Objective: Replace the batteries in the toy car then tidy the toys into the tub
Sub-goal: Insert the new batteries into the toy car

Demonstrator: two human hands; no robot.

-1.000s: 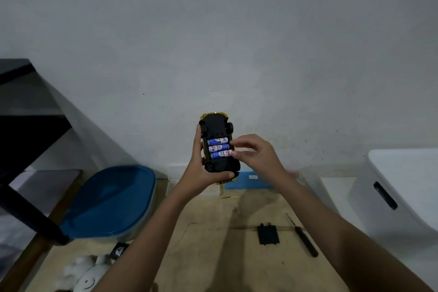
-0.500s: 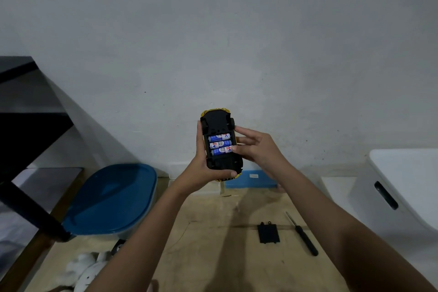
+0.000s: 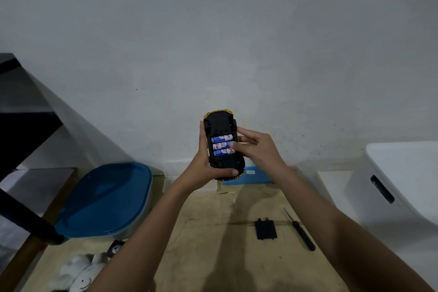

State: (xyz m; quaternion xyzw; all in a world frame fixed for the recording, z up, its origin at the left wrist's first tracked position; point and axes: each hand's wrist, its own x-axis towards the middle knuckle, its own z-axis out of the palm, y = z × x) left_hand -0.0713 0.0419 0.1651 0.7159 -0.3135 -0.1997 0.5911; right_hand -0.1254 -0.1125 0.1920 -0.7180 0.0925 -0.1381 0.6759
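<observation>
I hold a yellow toy car (image 3: 220, 123) upside down in front of the wall, its black underside facing me. My left hand (image 3: 203, 163) grips it from the left and below. Three blue batteries (image 3: 221, 144) lie side by side in the open compartment. My right hand (image 3: 256, 149) rests against the car's right side, its fingertips pressing on the right ends of the batteries. The black battery cover (image 3: 266, 229) lies on the wooden tabletop, with a black screwdriver (image 3: 299, 230) just right of it. A tub with a blue lid (image 3: 104, 199) stands at the left.
A white plush toy (image 3: 80, 272) and a small black item (image 3: 115, 248) lie at the table's near left. A white container with a slot handle (image 3: 398, 185) stands at the right. A blue flat object (image 3: 251, 178) leans at the wall base. Dark furniture (image 3: 21, 130) fills the far left.
The car has risen slightly and my right hand has shifted in, from pinching at the compartment's edge to pressing its fingertips on the batteries' right ends.
</observation>
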